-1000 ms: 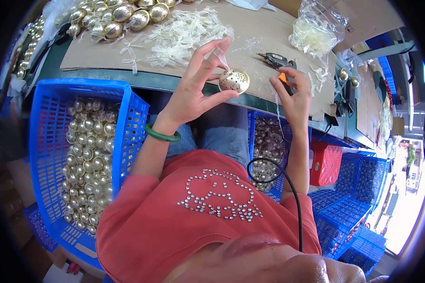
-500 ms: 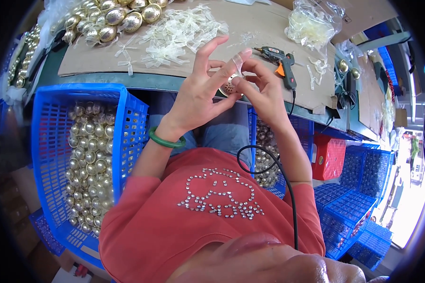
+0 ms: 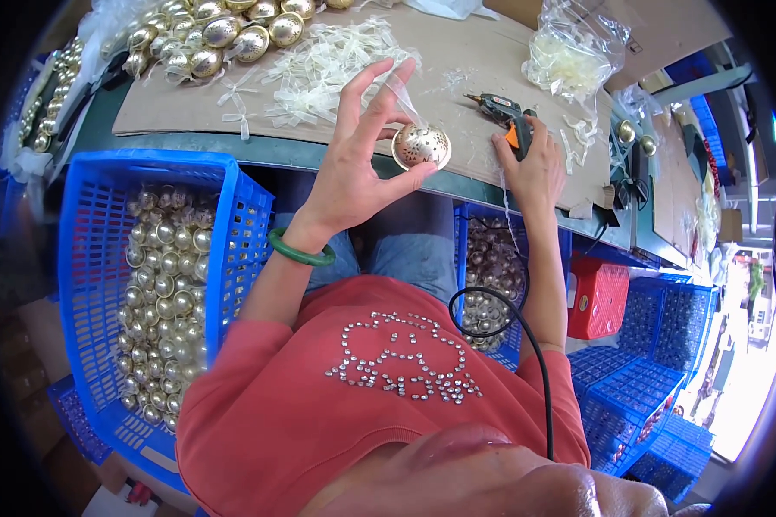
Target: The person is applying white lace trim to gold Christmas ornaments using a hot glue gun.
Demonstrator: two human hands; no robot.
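Note:
My left hand [image 3: 353, 159] holds up a gold perforated ball ornament [image 3: 422, 146] with a rim, thumb beneath it. A sheer pale ribbon [image 3: 403, 96] runs from the ornament's top to between my left fingertips. To the right, my right hand [image 3: 536, 168] wraps round the handle of a black glue gun [image 3: 502, 109] with an orange trigger. The gun lies on the cardboard, its nozzle towards the far left. A heap of sheer cream ribbon bows [image 3: 336, 65] is spread just beyond my left hand.
More gold ornaments [image 3: 250, 41] are piled at the far left of the cardboard [image 3: 457, 43]. A clear bag of cream ribbons [image 3: 573, 56] stands at the back right. A blue basket [image 3: 224, 250] of gold ornaments is at my left. A black cable [image 3: 539, 362] loops across my right side.
My right hand has left the ornament and moved right onto the glue gun's handle. My left hand now keeps the ornament and its ribbon alone.

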